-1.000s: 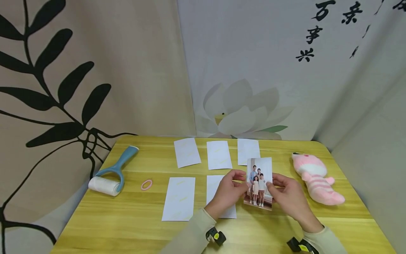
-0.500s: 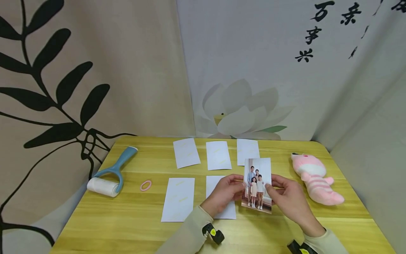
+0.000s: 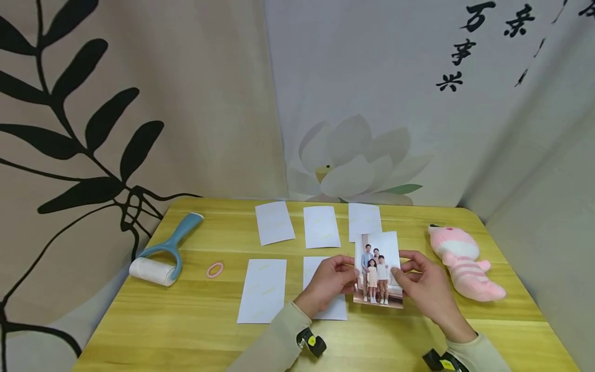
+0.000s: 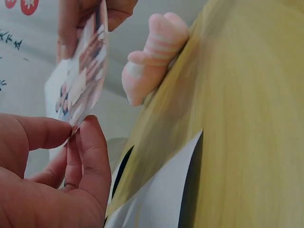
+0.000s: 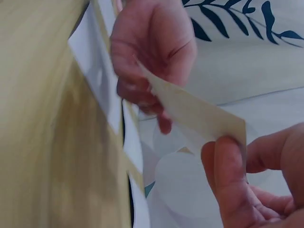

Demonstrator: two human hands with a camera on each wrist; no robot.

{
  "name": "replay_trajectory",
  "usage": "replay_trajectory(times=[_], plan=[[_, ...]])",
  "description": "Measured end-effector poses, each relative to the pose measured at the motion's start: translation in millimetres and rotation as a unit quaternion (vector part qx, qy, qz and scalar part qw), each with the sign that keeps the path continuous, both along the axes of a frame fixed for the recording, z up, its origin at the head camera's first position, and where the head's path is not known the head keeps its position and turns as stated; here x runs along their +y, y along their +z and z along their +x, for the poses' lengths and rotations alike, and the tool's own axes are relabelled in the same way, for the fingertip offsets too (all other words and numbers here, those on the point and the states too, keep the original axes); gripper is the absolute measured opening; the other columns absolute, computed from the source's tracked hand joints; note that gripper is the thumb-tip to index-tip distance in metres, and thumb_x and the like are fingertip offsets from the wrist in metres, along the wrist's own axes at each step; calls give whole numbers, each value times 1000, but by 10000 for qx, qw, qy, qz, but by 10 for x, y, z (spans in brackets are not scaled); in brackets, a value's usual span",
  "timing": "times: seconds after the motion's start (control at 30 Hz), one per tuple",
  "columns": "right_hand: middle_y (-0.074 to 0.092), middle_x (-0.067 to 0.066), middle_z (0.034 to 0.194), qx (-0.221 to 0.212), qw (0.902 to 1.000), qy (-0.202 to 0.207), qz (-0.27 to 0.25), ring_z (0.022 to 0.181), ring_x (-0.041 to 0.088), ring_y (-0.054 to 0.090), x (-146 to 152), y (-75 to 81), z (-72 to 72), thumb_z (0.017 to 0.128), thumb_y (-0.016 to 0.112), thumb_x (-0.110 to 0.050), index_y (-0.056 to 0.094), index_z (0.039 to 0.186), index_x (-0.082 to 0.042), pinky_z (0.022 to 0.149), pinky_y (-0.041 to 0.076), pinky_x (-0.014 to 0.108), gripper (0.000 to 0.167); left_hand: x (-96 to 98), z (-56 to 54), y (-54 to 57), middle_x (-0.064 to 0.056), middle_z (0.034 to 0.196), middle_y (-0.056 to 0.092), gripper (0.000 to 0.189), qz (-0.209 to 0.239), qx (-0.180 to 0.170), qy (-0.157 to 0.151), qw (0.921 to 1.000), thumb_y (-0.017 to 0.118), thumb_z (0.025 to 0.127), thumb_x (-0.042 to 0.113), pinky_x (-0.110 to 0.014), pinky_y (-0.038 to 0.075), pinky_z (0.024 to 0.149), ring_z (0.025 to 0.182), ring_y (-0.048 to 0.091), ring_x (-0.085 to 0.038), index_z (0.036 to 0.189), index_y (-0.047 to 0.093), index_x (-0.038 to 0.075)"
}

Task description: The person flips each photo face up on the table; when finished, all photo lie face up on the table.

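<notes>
A photo print of four standing people is held up above the table, its picture side towards the head camera. My left hand pinches its left edge between thumb and fingertips, as the left wrist view shows close up. On the opposite edge my right hand pinches the print, thumb in front and fingers behind. In the right wrist view the pale back of the photo print is visible. Beneath and behind my left hand lies a white card, partly covered. Another white card is partly hidden by the print's top.
More white cards lie on the wooden table, one at front left. A blue-handled lint roller and a pink ring lie to the left. On the right lies a pink plush toy. A curtain hangs behind.
My left hand has shifted slightly left and down with its edge of the photo print, which now faces the head camera a little more squarely. My right hand keeps its hold.
</notes>
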State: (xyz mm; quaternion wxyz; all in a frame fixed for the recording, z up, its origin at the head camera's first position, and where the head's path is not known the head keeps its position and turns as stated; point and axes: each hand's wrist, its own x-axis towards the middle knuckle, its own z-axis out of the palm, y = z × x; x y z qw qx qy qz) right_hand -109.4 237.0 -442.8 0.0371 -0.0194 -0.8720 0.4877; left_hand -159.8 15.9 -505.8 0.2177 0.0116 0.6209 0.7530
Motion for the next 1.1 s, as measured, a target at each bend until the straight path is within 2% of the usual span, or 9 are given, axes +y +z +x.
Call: replay_trajectory(times=[0.17,0.3,0.43,0.7,0.83,0.93,1.1], plan=[[70,14,95,-134,9998,-61,-105,68,10,70,43,-131,-48,96,78,-14,60,139,-3,57,61,34,48,-35,0,-21,-4,95,65,35,-403,304,36,9987,74,94,2,-29,65,69,73,67,-12,129,69,1],[71,14,95,-280,9995,-103,-126,66,14,69,74,-216,-79,96,78,-12,62,135,-3,57,63,37,43,-52,-2,-31,-6,94,67,39,-725,557,95,9958,76,93,1,-29,65,67,71,68,-12,131,66,3],[72,15,96,-372,9992,-68,-154,65,18,69,102,-274,-95,95,77,-9,65,130,0,56,62,37,38,-56,4,-33,-6,93,68,35,-943,698,108,9930,74,92,-2,-28,64,64,66,68,-12,126,65,3],[71,16,99,-511,9985,140,115,66,15,67,212,-400,-150,94,74,-3,66,133,2,57,62,34,40,-39,30,-38,-7,93,73,33,-1241,915,-16,9880,75,93,1,-27,64,68,72,73,-12,125,70,-2],[69,17,100,-702,9968,266,275,74,15,67,261,-474,-180,94,72,-1,65,134,7,60,63,32,42,-29,31,-37,-3,93,75,33,-1558,1049,-154,9821,75,96,7,-25,63,69,73,73,-11,127,72,-3],[69,16,101,-814,9954,341,382,79,14,67,275,-518,-192,94,73,-1,64,134,10,61,63,30,42,-21,36,-32,-1,93,75,32,-1717,1034,-231,9794,75,97,9,-24,63,70,73,73,-10,127,72,-3],[71,12,98,-932,9934,374,560,78,13,68,279,-558,-209,94,73,-3,67,131,8,60,62,28,39,-25,53,-18,0,92,76,33,-1859,1034,-302,9766,74,99,12,-22,61,70,74,73,-10,127,72,-5]])
